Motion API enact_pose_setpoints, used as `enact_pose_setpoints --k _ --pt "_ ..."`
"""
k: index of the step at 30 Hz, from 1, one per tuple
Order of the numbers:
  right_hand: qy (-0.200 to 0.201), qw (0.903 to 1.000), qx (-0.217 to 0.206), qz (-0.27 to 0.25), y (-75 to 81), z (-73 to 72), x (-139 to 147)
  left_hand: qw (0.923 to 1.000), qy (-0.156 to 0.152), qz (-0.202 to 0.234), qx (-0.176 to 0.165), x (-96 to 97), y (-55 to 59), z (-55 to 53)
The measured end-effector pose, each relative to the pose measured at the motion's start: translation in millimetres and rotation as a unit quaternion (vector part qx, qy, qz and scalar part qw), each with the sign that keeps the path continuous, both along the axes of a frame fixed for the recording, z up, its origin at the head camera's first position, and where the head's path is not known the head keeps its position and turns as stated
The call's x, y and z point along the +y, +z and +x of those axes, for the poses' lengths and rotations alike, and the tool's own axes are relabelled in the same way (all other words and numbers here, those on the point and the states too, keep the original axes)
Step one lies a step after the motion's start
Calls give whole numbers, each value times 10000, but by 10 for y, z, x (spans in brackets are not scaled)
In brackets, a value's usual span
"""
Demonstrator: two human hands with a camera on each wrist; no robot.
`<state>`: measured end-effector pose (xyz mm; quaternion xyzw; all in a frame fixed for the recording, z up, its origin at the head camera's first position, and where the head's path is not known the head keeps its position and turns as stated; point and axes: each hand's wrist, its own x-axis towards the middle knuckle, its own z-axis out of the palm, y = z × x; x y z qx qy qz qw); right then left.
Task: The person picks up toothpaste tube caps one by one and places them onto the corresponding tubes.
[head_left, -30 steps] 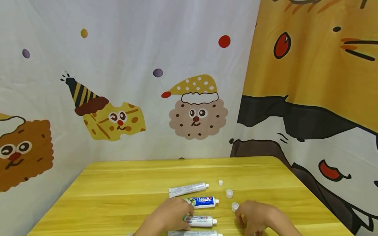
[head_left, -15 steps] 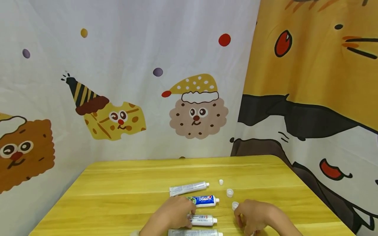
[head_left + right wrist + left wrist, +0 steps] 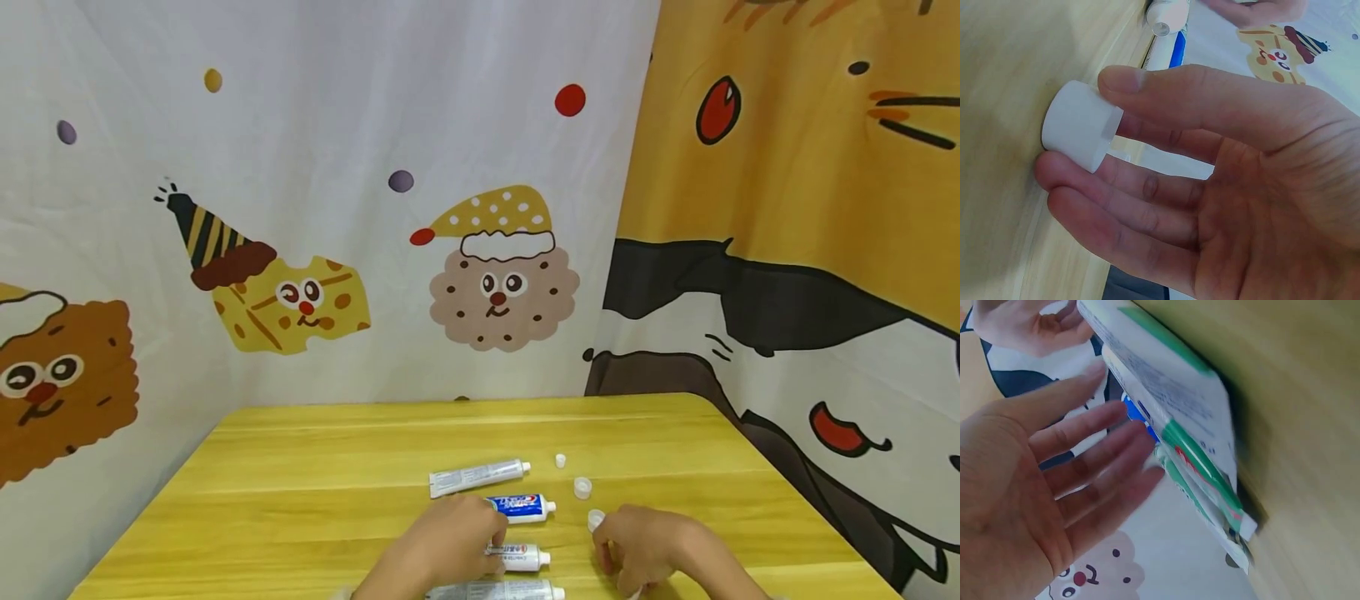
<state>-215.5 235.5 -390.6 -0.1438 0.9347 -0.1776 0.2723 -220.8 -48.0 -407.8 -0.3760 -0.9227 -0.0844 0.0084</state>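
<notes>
My left hand (image 3: 457, 540) is over the left part of the toothpaste tubes, its fingers nearly straight in the left wrist view beside a white tube with a green band (image 3: 1200, 462). In the head view the blue toothpaste tube (image 3: 521, 507) and the white toothpaste tube (image 3: 525, 557) are partly covered by that hand. A pale tube (image 3: 498, 591) lies nearest the front edge of the picture. My right hand (image 3: 637, 546) pinches a white cap (image 3: 1079, 125) between thumb and fingers, low at the tabletop. Another white cap (image 3: 596, 520) lies close by its knuckles.
On the yellow wood-grain table (image 3: 300, 500) a grey-white tube (image 3: 480, 477) lies farthest back. To the right of the nozzles are a screw cap (image 3: 582, 487) and a smaller cap (image 3: 560, 460). A cartoon-printed curtain (image 3: 337, 167) hangs behind the table.
My left hand has slid a little to the right along the tubes, covering more of the blue and white ones. The right hand has barely shifted.
</notes>
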Motion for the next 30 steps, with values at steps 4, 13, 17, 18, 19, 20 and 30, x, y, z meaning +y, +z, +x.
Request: enact_pose_setpoints --k 4,13,17,18,19,20,30 --pt "32 10000 -38 -26 -2 0 3 9995 -281 48 -106 19 -15 46" --pt "532 9983 248 -67 57 -14 68 9980 -499 -328 -229 95 -49 151" --pt "744 9961 279 -373 83 -23 115 9971 -421 -628 -114 138 -34 176" --pt "778 9956 272 -447 91 -26 124 9966 -425 -697 -83 144 -30 177" --pt "813 9949 279 -527 99 -27 132 9960 -452 -769 -21 147 -27 175" --pt "846 9942 303 -588 107 -31 139 9952 -504 -835 5 146 -22 171" --pt "1373 9782 1230 -956 312 -32 146 9918 -1228 70 -339 0 73 54"
